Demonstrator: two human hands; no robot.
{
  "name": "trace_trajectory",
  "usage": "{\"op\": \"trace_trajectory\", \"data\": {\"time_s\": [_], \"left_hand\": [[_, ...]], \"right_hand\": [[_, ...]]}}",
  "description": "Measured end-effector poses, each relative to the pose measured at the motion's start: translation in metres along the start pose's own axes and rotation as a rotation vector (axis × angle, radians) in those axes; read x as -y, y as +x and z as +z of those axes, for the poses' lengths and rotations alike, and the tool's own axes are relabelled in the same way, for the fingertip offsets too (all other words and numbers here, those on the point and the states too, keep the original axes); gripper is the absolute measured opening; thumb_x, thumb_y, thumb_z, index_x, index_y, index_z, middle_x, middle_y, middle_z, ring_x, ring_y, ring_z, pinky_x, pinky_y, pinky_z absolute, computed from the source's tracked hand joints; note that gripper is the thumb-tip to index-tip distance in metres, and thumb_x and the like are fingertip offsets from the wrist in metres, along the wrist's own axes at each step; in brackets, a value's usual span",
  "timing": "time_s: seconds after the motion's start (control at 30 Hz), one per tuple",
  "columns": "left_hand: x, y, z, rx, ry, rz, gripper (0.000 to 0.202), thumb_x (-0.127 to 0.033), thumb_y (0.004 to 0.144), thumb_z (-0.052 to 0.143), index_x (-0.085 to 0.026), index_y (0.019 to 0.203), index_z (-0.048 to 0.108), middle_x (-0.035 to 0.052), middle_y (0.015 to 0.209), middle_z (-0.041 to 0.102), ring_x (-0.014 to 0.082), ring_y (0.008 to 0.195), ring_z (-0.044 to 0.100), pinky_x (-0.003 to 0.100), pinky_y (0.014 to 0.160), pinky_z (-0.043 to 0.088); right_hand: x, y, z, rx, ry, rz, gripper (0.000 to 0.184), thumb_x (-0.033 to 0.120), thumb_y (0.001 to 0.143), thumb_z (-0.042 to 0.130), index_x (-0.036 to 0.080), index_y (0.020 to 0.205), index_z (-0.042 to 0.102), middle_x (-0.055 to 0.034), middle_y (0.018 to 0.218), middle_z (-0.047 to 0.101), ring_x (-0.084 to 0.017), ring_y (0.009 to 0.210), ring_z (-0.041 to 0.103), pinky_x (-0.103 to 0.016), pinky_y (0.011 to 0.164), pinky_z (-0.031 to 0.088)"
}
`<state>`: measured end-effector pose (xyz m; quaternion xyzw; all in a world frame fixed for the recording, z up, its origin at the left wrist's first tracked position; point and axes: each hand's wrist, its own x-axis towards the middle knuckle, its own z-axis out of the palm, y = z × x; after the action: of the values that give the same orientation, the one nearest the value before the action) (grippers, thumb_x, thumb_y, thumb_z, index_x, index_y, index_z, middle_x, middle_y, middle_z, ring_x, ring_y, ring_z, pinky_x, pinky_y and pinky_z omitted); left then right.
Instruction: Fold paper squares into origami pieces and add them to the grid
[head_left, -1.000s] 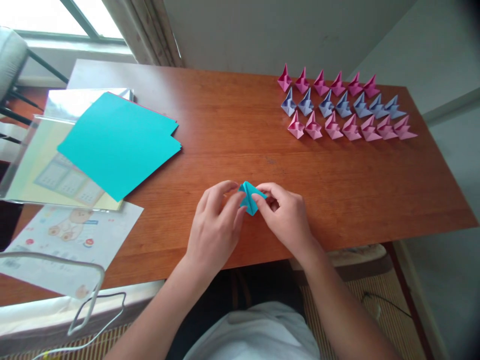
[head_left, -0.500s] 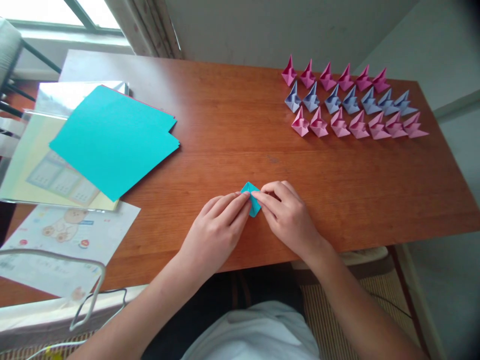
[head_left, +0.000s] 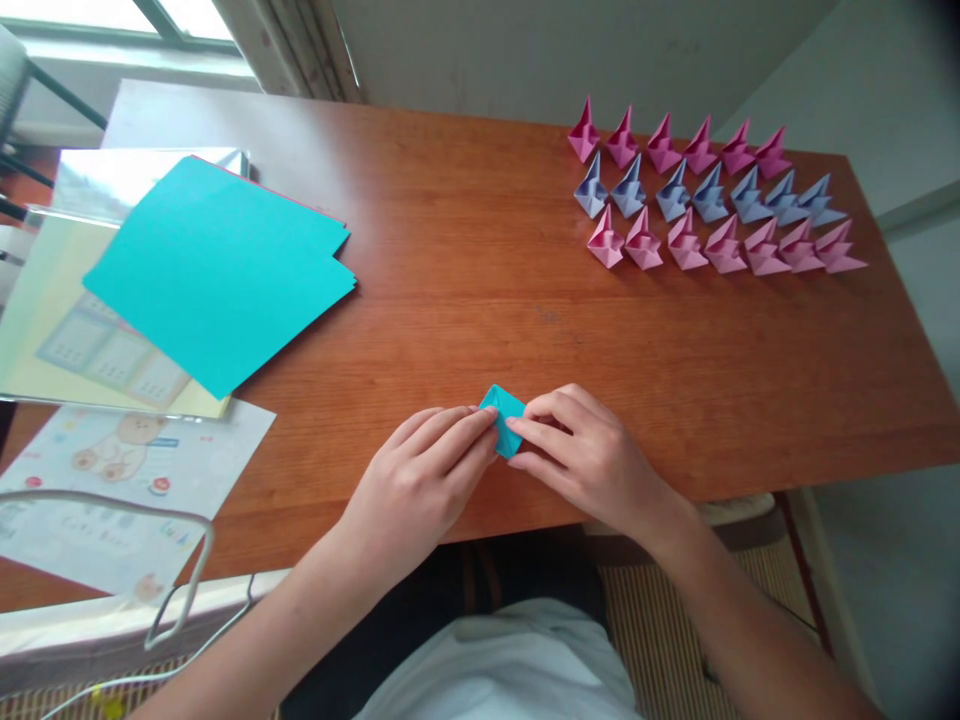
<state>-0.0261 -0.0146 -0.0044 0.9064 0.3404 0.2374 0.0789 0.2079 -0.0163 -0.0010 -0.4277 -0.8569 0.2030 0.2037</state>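
Observation:
A small folded square of turquoise origami paper [head_left: 505, 408] is held between my two hands, just above or on the wooden table near its front edge. My left hand [head_left: 427, 465] grips its left side, fingers pressed together, thumb hidden beneath them. From the right, my right hand [head_left: 581, 445] pinches the paper's right edge with its fingertips. Crease lines show on the upper face. The underside of the paper is out of sight.
Rows of folded paper figures, dark pink [head_left: 662, 148], bluish-grey [head_left: 709, 197] and light pink [head_left: 725, 247], stand at the table's back right. Turquoise sheets [head_left: 217, 270] lie on a yellow folder [head_left: 45, 330] at left. A bear-printed sheet [head_left: 225, 450] lies nearer.
Both hands and the folded paper sit slightly lower in view. My right fingers have shifted on the paper, baring more of its face. The view itself has moved slightly.

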Motion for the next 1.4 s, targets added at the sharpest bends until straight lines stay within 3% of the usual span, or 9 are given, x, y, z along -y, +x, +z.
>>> {"op": "trace_trajectory", "data": {"time_s": [0.43, 0.73, 1.0, 1.13, 1.4], "left_hand": [[-0.002, 0.008, 0.009, -0.113, -0.050, -0.144, 0.007, -0.015, 0.095, 0.065, -0.019, 0.099, 0.070, 0.0026, 0.104, 0.079, 0.0201, 0.089, 0.071, 0.034, 0.082, 0.055], [-0.005, 0.012, 0.008, -0.130, -0.098, -0.233, 0.006, -0.017, 0.095, 0.066, -0.018, 0.099, 0.070, 0.0019, 0.102, 0.079, 0.0178, 0.087, 0.071, 0.031, 0.083, 0.055], [-0.012, 0.018, 0.009, -0.171, -0.016, -0.376, 0.009, -0.020, 0.096, 0.066, -0.020, 0.103, 0.071, 0.0003, 0.098, 0.080, 0.0175, 0.084, 0.075, 0.027, 0.073, 0.054], [-0.012, 0.018, 0.009, -0.153, -0.064, -0.447, 0.007, -0.021, 0.095, 0.068, -0.022, 0.100, 0.072, -0.0011, 0.100, 0.080, 0.0162, 0.086, 0.075, 0.025, 0.071, 0.055], [-0.005, 0.006, 0.008, -0.140, -0.035, -0.180, 0.010, -0.014, 0.095, 0.066, -0.013, 0.105, 0.068, 0.0093, 0.109, 0.075, 0.0194, 0.095, 0.070, 0.031, 0.092, 0.057]], "right_hand": [[0.001, 0.003, 0.007, -0.116, 0.030, 0.053, 0.011, 0.024, 0.098, 0.064, 0.019, 0.100, 0.073, -0.0074, 0.096, 0.070, -0.021, 0.088, 0.060, -0.037, 0.081, 0.052], [0.001, 0.005, 0.009, -0.155, 0.050, 0.140, 0.013, 0.018, 0.099, 0.061, 0.020, 0.096, 0.073, -0.0059, 0.092, 0.069, -0.020, 0.088, 0.060, -0.035, 0.080, 0.052], [0.005, 0.014, 0.010, -0.191, 0.084, 0.239, 0.008, 0.016, 0.096, 0.065, 0.021, 0.097, 0.071, -0.0038, 0.088, 0.069, -0.019, 0.085, 0.061, -0.035, 0.079, 0.051], [0.004, 0.013, 0.010, -0.198, 0.091, 0.223, 0.009, 0.016, 0.095, 0.066, 0.022, 0.099, 0.072, -0.0045, 0.093, 0.068, -0.020, 0.090, 0.060, -0.035, 0.082, 0.052], [-0.007, 0.003, 0.006, -0.144, -0.050, 0.010, 0.014, 0.015, 0.098, 0.062, 0.021, 0.096, 0.075, -0.0062, 0.092, 0.068, -0.019, 0.088, 0.057, -0.033, 0.077, 0.051]]}}
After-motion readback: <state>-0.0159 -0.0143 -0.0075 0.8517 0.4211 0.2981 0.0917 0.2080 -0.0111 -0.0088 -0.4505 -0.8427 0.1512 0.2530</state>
